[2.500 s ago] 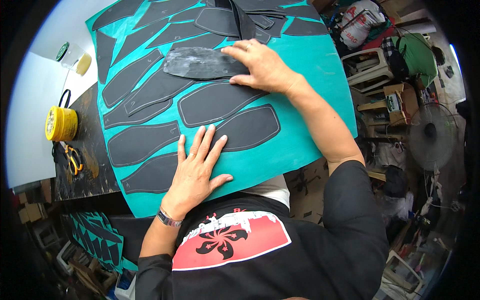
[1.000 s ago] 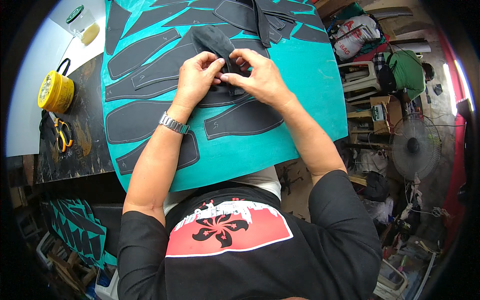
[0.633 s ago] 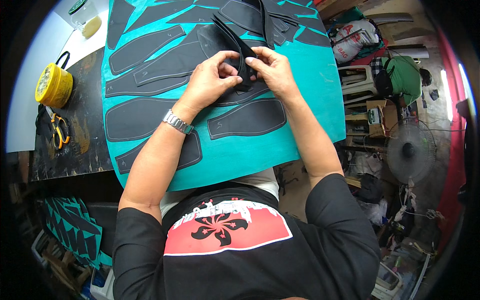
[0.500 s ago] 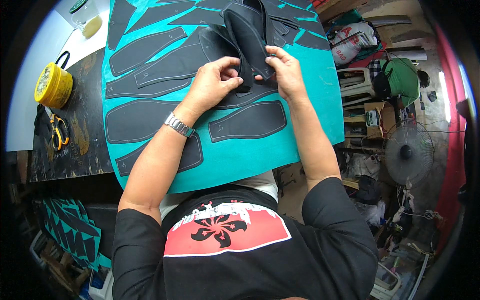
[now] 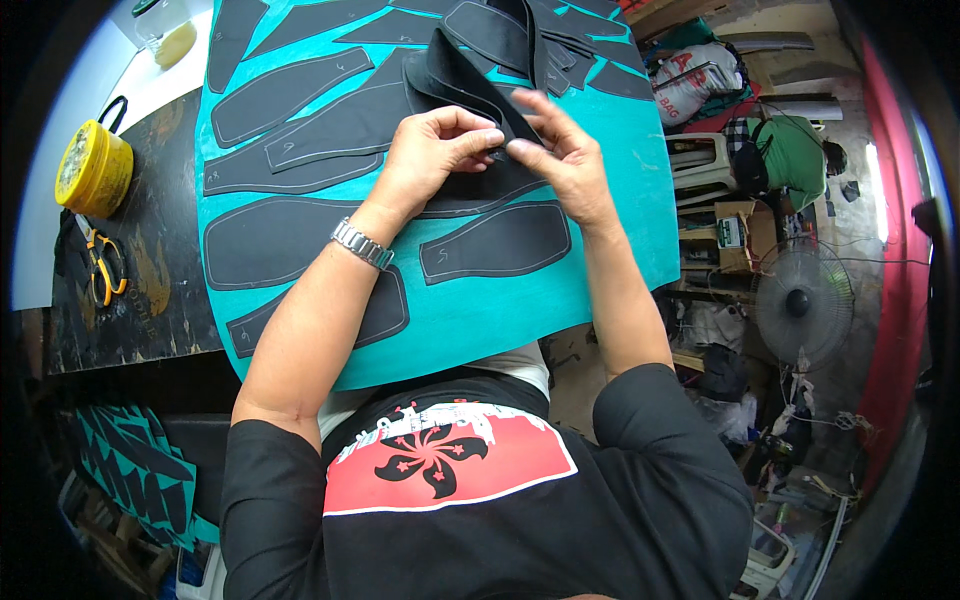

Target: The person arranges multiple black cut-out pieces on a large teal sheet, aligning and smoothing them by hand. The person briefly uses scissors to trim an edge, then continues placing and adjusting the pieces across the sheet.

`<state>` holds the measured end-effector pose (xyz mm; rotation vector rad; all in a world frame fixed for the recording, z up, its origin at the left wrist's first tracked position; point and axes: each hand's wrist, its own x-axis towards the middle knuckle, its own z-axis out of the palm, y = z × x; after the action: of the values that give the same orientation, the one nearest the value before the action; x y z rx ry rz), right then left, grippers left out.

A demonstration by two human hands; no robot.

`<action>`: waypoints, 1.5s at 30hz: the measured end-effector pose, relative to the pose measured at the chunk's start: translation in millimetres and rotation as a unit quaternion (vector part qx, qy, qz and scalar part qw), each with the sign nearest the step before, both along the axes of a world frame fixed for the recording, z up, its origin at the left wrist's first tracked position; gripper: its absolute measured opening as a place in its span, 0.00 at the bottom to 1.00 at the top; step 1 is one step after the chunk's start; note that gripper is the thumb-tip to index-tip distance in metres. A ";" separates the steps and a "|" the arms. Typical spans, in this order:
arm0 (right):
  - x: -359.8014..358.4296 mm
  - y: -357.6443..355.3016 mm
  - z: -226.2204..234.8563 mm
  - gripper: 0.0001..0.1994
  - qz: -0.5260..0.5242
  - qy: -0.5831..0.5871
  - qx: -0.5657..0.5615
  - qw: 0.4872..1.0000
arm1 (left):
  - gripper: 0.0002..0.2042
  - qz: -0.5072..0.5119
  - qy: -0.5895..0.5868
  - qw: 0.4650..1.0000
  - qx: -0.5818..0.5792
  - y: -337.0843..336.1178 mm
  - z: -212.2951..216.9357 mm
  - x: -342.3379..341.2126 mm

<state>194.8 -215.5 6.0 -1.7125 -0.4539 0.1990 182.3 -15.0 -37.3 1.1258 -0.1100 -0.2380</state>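
My left hand [image 5: 437,155], with a metal-banded watch on its wrist, is closed in a pinch on the lower end of a folded black sheet piece [image 5: 452,72]. The piece stands up in a curve, its two layers meeting near my fingertips. My right hand [image 5: 565,160] is just to the right, its thumb at the piece's lower edge and its fingers raised apart, slightly blurred. Underneath lie flat black cut panels outlined in pale lines, among them a panel [image 5: 495,243] near my right wrist and a longer one [image 5: 275,240] left of my left wrist.
The panels lie on a teal sheet [image 5: 620,250] covering the table. On the dark tabletop at left are a yellow tub [image 5: 103,175] and orange-handled scissors [image 5: 103,265]; a jar [image 5: 165,40] stands behind. A fan [image 5: 800,302] and bags are at right.
My right hand has loosened its pinch, and its fingers have lifted and spread. The folded black piece has tilted, its upper part leaning left. My left hand keeps its pinch.
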 end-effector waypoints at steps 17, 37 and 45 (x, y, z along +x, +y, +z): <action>-5.3 -1.4 -9.5 0.18 -0.032 0.174 0.051 0.983 | 0.30 0.110 -0.041 0.982 0.144 -10.8 4.5 0.2; 6.7 -19.2 -10.4 0.18 -0.064 0.209 0.161 0.962 | 0.32 0.051 -0.080 0.979 0.182 0.5 16.7 -7.1; 47.6 -51.8 -0.4 0.14 -0.256 0.044 0.108 0.960 | 0.25 0.060 -0.099 0.990 0.083 11.8 11.1 2.3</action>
<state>242.4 -267.3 5.6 -1.5413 0.0426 -0.1462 184.7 -3.2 -26.2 1.3150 -0.2016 -0.0278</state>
